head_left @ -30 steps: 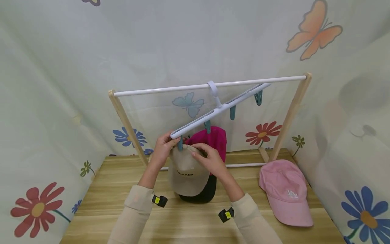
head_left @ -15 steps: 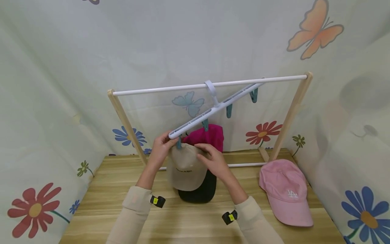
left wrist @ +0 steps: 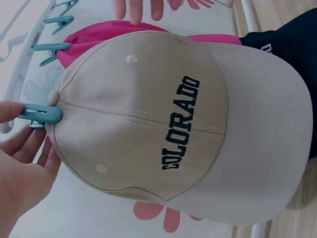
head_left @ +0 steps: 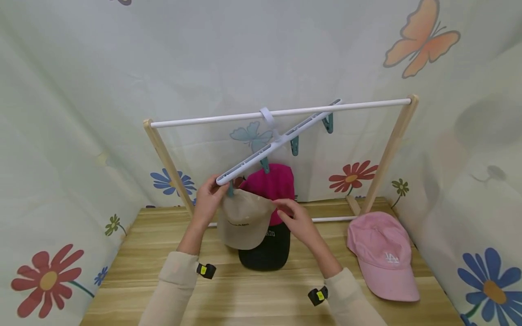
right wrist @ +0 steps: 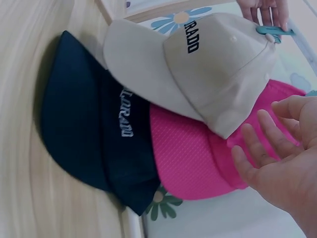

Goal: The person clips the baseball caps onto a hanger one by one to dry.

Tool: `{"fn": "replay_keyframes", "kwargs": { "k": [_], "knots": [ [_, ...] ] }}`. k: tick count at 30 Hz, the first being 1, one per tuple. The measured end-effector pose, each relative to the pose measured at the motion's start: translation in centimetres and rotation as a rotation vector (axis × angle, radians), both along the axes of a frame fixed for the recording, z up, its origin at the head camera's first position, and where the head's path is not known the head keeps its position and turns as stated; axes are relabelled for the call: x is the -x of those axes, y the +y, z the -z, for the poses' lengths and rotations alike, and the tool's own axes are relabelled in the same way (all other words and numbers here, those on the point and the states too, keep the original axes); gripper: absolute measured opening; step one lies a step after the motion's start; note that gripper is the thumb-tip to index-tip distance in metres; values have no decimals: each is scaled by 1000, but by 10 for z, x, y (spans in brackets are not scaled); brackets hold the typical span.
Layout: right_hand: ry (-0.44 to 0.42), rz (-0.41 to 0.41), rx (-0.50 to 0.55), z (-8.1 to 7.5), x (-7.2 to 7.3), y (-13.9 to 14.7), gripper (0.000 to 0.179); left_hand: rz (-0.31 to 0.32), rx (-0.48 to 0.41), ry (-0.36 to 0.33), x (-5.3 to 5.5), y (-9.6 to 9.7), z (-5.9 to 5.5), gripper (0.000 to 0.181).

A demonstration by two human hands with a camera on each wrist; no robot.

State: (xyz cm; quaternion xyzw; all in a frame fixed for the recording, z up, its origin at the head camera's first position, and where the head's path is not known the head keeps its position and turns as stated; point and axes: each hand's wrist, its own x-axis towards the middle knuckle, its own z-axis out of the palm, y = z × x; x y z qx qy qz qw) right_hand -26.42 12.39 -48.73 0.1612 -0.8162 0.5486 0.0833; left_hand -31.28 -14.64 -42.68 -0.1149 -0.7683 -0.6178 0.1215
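Note:
A beige baseball cap (head_left: 244,217) lettered COLORADO hangs by its crown from a teal clip (left wrist: 42,114) at the near end of a white hanger (head_left: 248,164). My left hand (head_left: 205,201) pinches that clip, thumb on one side and fingers on the other. To the right, my right hand (head_left: 299,222) is spread loosely beside the cap's edge; in the right wrist view its fingers (right wrist: 262,141) hold nothing. Behind the beige cap, a magenta cap (head_left: 281,181) hangs below the second clip (head_left: 265,165). A black cap (head_left: 265,253) is low behind them, partly covered.
The hanger hooks over the white rod (head_left: 338,108) of a wood-ended rack (head_left: 387,158). Two more teal clips (head_left: 294,146) hang along its far half. A pink cap (head_left: 379,249) lies at the right of the wooden table (head_left: 163,253). Flowered fabric walls surround it.
The hanger's hook has slid left along the rod, and the beige cap and left hand have moved left with it. The right hand has shifted right and lower, off the cap's crown.

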Motion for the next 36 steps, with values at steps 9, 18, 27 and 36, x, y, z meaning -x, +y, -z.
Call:
{"fn": "replay_keyframes", "kwargs": {
  "k": [9,18,27,36],
  "knots": [
    [-32,-14,5,14,-8,8,28,19,-45,74,-10,-4,-1,41],
    [-54,-4,15,30,-12,16,25,-34,64,303,-46,5,-9,34],
    [-22,43,-48,42,-11,28,26,-26,129,310,-48,-1,43,32],
    [-12,62,-75,45,-20,36,23,27,265,232,-62,5,78,29]
  ]
}}
